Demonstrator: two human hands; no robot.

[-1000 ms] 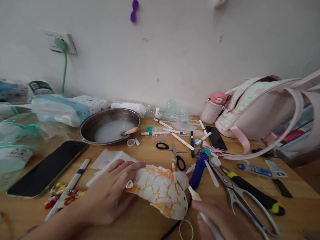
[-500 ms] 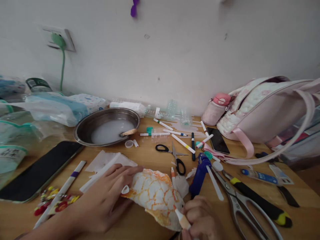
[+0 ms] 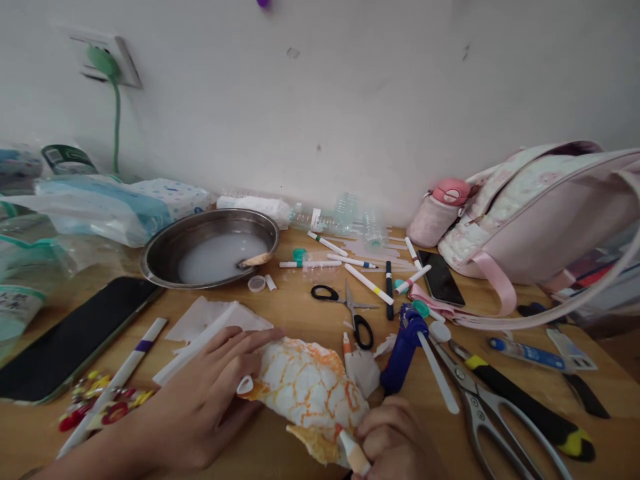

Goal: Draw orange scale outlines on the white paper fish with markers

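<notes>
The right hand [image 3: 395, 440] covers one end of the orange-patterned white craft piece [image 3: 305, 383], and the bottom edge crops the back of the orange-tipped marker [image 3: 354, 455]. Whether the knuckles touch the blue glue gun [image 3: 400, 360] cannot be told. The left hand [image 3: 215, 387] hides the piece's other end. The bottom edge trims the metal shears [image 3: 477, 407]; the left edge, the large smartphone [image 3: 65, 343]; the right edge, the pink backpack [image 3: 545, 227]. Cloudy liquid perhaps conceals the tip of the wooden-handled tool [image 3: 256, 260]. The plastic cup's label [image 3: 20, 300] is too blurred to read.
</notes>
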